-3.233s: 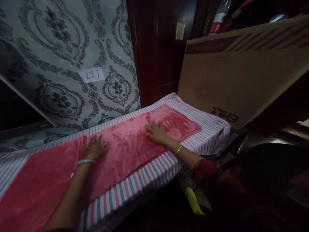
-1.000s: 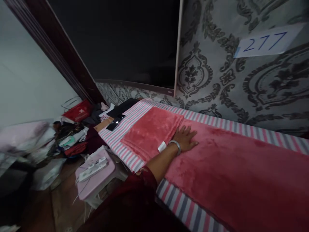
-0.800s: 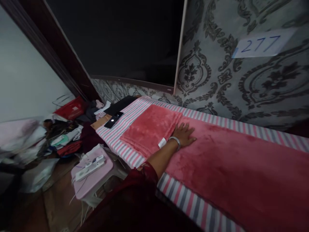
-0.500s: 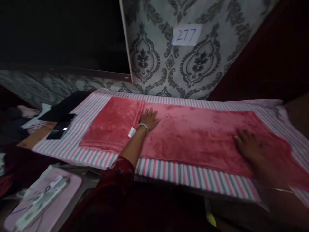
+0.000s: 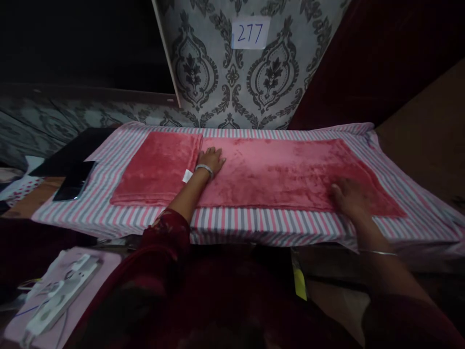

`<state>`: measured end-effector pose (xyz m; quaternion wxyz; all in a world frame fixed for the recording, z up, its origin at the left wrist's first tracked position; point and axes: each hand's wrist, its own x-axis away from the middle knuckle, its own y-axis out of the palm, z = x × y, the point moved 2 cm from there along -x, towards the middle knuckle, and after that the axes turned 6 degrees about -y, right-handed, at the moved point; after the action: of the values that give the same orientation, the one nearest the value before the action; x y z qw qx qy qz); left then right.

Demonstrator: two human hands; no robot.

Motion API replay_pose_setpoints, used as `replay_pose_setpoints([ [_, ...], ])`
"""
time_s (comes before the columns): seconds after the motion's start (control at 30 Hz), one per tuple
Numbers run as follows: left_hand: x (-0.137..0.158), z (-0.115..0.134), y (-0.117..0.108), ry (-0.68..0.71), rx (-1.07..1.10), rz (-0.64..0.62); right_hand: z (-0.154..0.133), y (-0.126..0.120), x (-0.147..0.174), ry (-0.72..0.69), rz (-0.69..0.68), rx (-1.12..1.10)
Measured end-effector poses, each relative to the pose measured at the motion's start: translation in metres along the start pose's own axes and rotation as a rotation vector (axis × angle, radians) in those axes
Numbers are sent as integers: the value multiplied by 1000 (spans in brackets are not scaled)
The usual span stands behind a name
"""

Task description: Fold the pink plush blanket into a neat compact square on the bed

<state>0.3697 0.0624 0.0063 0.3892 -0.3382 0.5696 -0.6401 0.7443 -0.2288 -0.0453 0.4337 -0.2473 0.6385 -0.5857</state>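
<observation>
A long coral-pink plush blanket (image 5: 276, 169) lies spread across the striped cloth, its left end doubled into a thicker folded section (image 5: 156, 165) with a white tag (image 5: 187, 176) at the edge. My left hand (image 5: 211, 161) rests flat on the blanket just right of that folded edge, fingers spread, a bracelet at the wrist. Toward the right end, my right hand (image 5: 350, 198) lies palm down on the plush, slightly blurred, with its thumb apart from the fingers. Neither hand grasps anything visible.
A pink, white and grey striped cloth (image 5: 232, 223) covers the table. At its left lies a dark phone (image 5: 75, 182). A power strip (image 5: 63, 291) sits on a pink surface lower left. Behind are a large dark screen (image 5: 80, 43) and a paper marked 277 (image 5: 250, 33).
The view has shifted, bringing more of the table's right end into sight. My left hand stays beside the folded edge; my right hand remains on the blanket, whose right end now lies flatter.
</observation>
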Motion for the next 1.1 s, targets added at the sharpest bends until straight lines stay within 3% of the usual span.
replay_pose_setpoints([
  [0.07,23,11,-9,77,-13,-33,-53,-9,4,-124,-23,-179],
  [0.13,52,17,-12,181,-40,-73,-112,-16,10,-389,-44,-293],
  [0.2,80,17,-8,250,-75,-81,-162,-20,17,-560,-53,-345],
  [0.3,109,3,6,214,-115,-62,-207,-20,20,-652,-110,-349],
  [0.47,118,-14,29,161,-87,-62,-209,-11,11,-586,-213,-291],
  [0.77,114,-18,34,160,-69,-37,-188,-7,12,-477,-187,-274],
  [0.87,114,-20,35,167,-75,-25,-205,-22,5,-459,-198,-276],
  [1.0,114,-21,33,161,-102,-22,-252,-47,-7,-536,-154,-336],
  [1.1,114,-22,31,165,-132,-13,-281,-49,-13,-594,-167,-364],
])
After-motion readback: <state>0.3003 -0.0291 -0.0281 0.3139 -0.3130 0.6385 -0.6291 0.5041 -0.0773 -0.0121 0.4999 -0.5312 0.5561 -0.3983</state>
